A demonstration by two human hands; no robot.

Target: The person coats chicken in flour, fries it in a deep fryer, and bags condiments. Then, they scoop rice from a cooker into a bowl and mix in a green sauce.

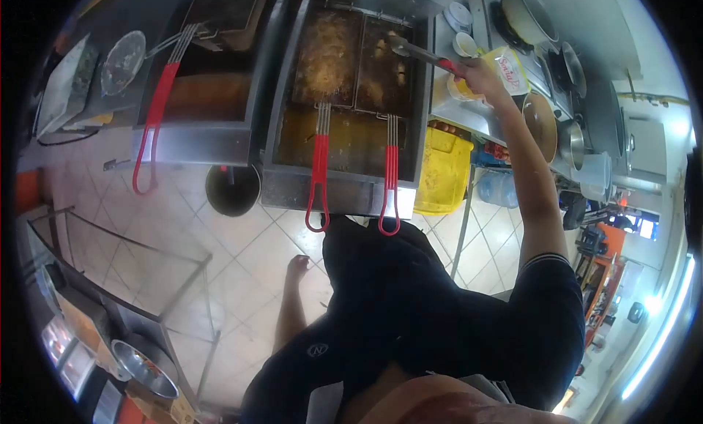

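My right hand is closed around the red and dark handle of metal tongs. The tongs reach left over the right fryer basket, their tip at browned pieces in dark oil. Beside it, the left fryer basket is covered in bubbling, foamy oil. Both baskets have red looped handles that stick out over the front edge of the fryer. Away from the fryer, my left hand hangs low at my side over the tiled floor, its fingers curled and seemingly holding nothing.
Another fryer with a red-handled basket is at left, a strainer beyond it. A dark pot stands on the floor. At right are a yellow crate, a yellow-and-white packet and pans. A metal rack stands lower left.
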